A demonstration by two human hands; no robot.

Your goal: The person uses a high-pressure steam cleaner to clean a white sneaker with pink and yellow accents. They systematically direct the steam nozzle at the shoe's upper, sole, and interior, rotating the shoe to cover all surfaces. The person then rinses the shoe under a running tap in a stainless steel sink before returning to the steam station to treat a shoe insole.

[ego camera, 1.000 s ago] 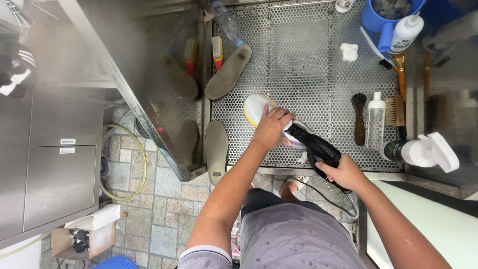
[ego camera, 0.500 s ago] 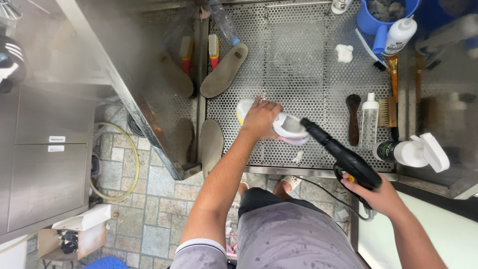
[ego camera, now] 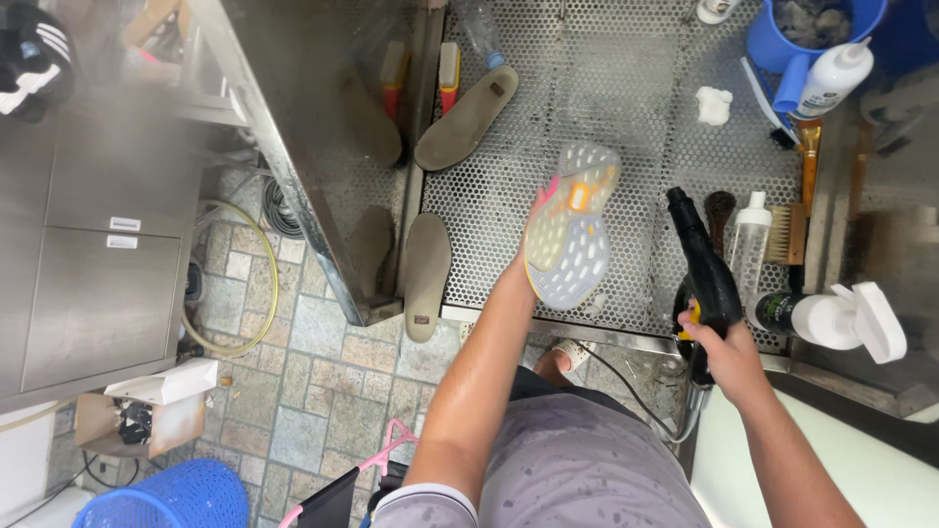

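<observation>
From the head camera, your left hand [ego camera: 533,256] holds a sneaker [ego camera: 570,227] up over the middle of the perforated metal wash tray [ego camera: 636,117], sole turned toward you. The sole is pale grey with a studded pattern, an orange patch near the far end and a pink trim along its left edge. The hand itself is mostly hidden behind the shoe, so you see only the wrist meeting the sole's left edge; the fingers seem to be closed on the shoe from underneath.

Your right hand [ego camera: 724,347] is wrapped tight round the handle of a black spray gun [ego camera: 702,264] at the tray's near edge, barrel aimed away from you and standing well apart from the sneaker. A hose drops from the gun below the tray.

Just right of the gun lie a dark round brush [ego camera: 721,210], a clear bottle with a white cap [ego camera: 749,249] and a wooden scrub brush [ego camera: 786,233]. At the near right corner a white trigger spray bottle [ego camera: 831,321] lies on its side. At the far right corner stand a blue bucket [ego camera: 773,39] and a white bottle [ego camera: 831,78].

Along the tray's left edge lean two insoles: a dark one [ego camera: 468,117] toward the far side and a grey one [ego camera: 427,276] at the near left corner.
</observation>
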